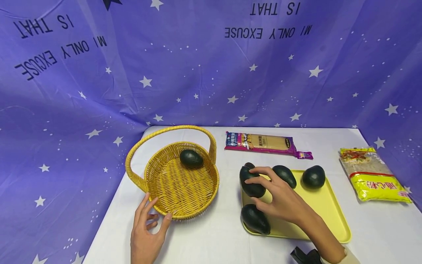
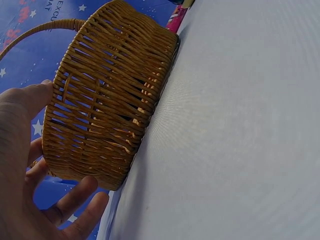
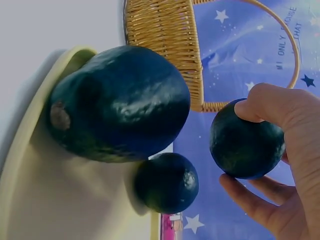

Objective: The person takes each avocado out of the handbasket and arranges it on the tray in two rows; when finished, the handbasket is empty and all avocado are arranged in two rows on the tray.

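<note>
My right hand grips a dark green avocado between thumb and fingers, above the left side of a yellow tray. Below it, at the tray's near left corner, lies another avocado. Several more sit toward the tray's far side, one of them partly hidden behind the held one. A round wicker basket with a tall handle stands to the left, a single avocado inside by its far wall. Spread loosely, my left hand touches the basket's near rim with its thumb and fingertips.
A purple packet of noodles lies behind the tray, and a yellow bag lies at the far right. Something black shows beside the right forearm at the table's near side. A purple starred cloth hangs behind the white table.
</note>
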A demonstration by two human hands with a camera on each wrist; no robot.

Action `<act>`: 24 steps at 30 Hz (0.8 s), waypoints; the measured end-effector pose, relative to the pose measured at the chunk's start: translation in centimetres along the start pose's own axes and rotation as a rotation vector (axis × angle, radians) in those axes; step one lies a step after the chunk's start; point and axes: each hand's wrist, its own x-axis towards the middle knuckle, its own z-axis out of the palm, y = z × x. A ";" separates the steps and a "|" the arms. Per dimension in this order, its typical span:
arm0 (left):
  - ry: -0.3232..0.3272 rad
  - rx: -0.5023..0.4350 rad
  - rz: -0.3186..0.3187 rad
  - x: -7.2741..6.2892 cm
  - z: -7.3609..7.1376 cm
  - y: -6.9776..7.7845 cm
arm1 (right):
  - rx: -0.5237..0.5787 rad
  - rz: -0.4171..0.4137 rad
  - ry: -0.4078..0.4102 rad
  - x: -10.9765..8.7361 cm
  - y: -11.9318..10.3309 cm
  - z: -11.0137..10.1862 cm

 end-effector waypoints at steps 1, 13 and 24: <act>-0.001 -0.002 -0.002 0.0 0.0 0.0 | -0.007 0.002 0.002 -0.2 0.1 -0.1; -0.004 0.000 -0.002 0.0 0.0 -0.1 | -0.067 0.052 0.033 -3.1 0.8 -0.8; -0.008 0.009 -0.009 0.0 0.1 0.0 | -0.047 0.078 0.087 -5.5 1.6 -0.7</act>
